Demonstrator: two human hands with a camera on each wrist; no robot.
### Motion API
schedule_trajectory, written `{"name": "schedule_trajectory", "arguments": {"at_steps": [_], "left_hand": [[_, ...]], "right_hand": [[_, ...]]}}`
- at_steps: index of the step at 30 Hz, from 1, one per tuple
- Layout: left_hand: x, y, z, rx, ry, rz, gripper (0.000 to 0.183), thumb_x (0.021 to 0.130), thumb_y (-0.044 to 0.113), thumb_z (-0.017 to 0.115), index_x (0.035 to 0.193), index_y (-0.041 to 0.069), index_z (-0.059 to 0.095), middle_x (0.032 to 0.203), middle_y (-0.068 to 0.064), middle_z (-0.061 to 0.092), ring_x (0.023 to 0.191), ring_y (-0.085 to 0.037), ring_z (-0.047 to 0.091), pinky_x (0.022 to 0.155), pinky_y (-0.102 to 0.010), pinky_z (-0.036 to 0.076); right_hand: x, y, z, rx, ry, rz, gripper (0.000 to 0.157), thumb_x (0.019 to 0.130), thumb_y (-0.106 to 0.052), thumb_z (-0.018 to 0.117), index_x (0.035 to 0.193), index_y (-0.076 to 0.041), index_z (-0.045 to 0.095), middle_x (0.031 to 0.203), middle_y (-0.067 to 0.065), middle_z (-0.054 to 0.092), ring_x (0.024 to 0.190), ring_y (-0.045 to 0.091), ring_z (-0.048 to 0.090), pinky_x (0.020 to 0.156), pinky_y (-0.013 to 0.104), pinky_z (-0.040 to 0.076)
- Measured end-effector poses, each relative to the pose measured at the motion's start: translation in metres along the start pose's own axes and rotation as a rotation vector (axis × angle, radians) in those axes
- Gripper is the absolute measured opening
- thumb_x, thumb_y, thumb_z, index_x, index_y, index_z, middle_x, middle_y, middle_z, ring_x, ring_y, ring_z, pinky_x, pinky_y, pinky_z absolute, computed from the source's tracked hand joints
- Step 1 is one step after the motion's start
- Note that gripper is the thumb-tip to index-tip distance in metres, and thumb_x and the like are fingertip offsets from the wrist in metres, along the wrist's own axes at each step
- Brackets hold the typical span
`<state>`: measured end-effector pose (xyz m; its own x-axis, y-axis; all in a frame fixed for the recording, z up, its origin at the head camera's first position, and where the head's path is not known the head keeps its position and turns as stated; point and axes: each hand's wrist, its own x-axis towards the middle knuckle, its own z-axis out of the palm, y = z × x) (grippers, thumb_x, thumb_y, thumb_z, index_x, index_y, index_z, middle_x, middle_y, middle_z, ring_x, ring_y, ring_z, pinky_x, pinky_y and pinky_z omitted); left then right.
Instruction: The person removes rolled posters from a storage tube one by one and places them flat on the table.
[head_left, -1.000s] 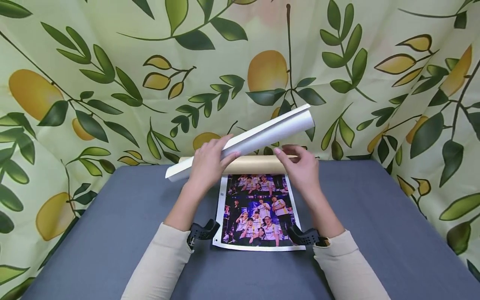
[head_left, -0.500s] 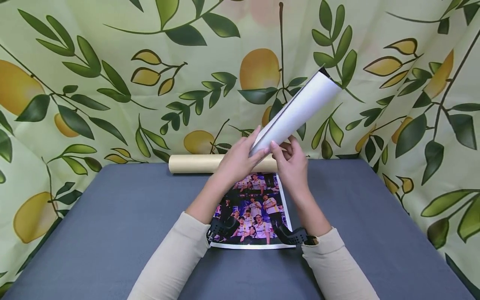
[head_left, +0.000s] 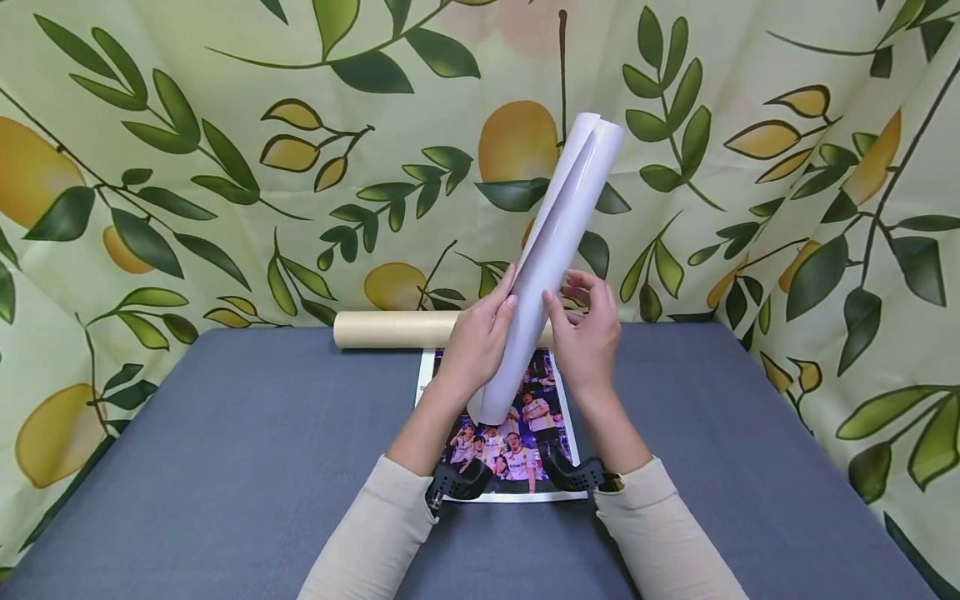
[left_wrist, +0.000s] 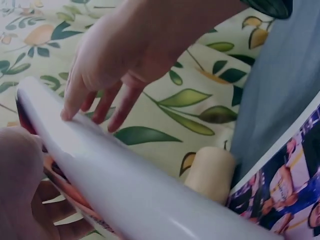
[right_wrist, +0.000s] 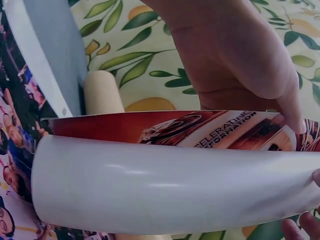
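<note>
While the rolled sheet (head_left: 558, 233) is held up between the 2 hands, its long axis runs steeply from a lower end over the flat print (head_left: 543, 417) to an upper end leaning right, before the patterned backdrop (head_left: 427, 50). The left hand (head_left: 476, 337) lies against its left side and grasps it by the loose edge, the firmer hold of the 2. From the right, the thumb of the right hand (head_left: 588, 342) touches the white back, while that hand's other fingers bend loosely, seemingly without clasping anything. Compared with 0.5 s ago, the roll stands more upright and its lower end shows below the hands; the tan tube (head_left: 390, 330) lies across the table's (head_left: 262, 433) far edge as before.
</note>
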<state>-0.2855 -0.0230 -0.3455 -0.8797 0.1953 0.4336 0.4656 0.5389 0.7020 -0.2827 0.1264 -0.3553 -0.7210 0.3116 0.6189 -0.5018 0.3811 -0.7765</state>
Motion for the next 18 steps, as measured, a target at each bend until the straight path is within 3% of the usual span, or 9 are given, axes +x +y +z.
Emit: {"name": "schedule_trajectory", "arguments": {"at_steps": [4,6,9,13,16,18], "left_hand": [[-0.006,-0.007,0.002,-0.074,0.053,-0.046,0.048,0.111,0.040,0.033,0.158,0.029,0.036,0.156,-0.004,0.047,0.137,-0.029,0.054,0.108,-0.048,0.049],[-0.009,-0.011,-0.001,-0.106,0.069,-0.070,0.047,0.110,0.041,0.034,0.157,0.031,0.037,0.156,-0.003,0.048,0.137,-0.029,0.054,0.109,-0.049,0.049],[-0.011,-0.017,-0.008,-0.160,0.087,-0.097,0.046,0.110,0.040,0.036,0.154,0.027,0.043,0.153,-0.005,0.051,0.135,-0.028,0.056,0.110,-0.048,0.048],[-0.010,-0.019,-0.014,-0.286,0.092,-0.132,0.043,0.110,0.033,0.040,0.141,0.012,0.060,0.114,-0.022,0.072,0.097,-0.033,0.073,0.081,-0.047,0.061],[-0.007,-0.019,-0.014,-0.384,0.084,-0.155,0.041,0.110,0.030,0.041,0.114,0.000,0.068,0.078,-0.025,0.063,0.065,-0.039,0.065,0.053,-0.045,0.057],[-0.006,-0.019,-0.016,-0.428,0.076,-0.156,0.041,0.110,0.029,0.041,0.101,-0.004,0.064,0.074,-0.026,0.060,0.063,-0.042,0.064,0.049,-0.045,0.056]], "right_hand": [[-0.004,0.003,0.005,-0.031,-0.048,-0.032,0.042,0.094,-0.016,0.073,0.132,-0.004,0.060,0.124,0.019,0.062,0.110,0.034,0.069,0.081,0.035,0.062],[-0.006,0.004,0.007,-0.051,-0.079,-0.058,0.045,0.094,-0.016,0.073,0.136,-0.006,0.059,0.128,0.019,0.062,0.110,0.034,0.069,0.080,0.043,0.062],[-0.010,0.003,0.009,-0.107,-0.137,-0.114,0.051,0.094,-0.015,0.072,0.143,-0.010,0.057,0.134,0.018,0.061,0.109,0.032,0.068,0.078,0.040,0.063],[-0.013,0.000,0.012,-0.218,-0.207,-0.172,0.063,0.094,-0.019,0.073,0.151,-0.011,0.048,0.145,0.016,0.055,0.110,0.033,0.066,0.075,0.040,0.063],[-0.013,-0.001,0.013,-0.291,-0.242,-0.177,0.076,0.092,-0.024,0.076,0.156,-0.008,0.038,0.152,0.017,0.049,0.113,0.035,0.066,0.075,0.042,0.062],[-0.013,-0.001,0.014,-0.313,-0.262,-0.165,0.085,0.090,-0.027,0.078,0.158,-0.007,0.032,0.154,0.019,0.046,0.115,0.036,0.065,0.077,0.043,0.062]]}}
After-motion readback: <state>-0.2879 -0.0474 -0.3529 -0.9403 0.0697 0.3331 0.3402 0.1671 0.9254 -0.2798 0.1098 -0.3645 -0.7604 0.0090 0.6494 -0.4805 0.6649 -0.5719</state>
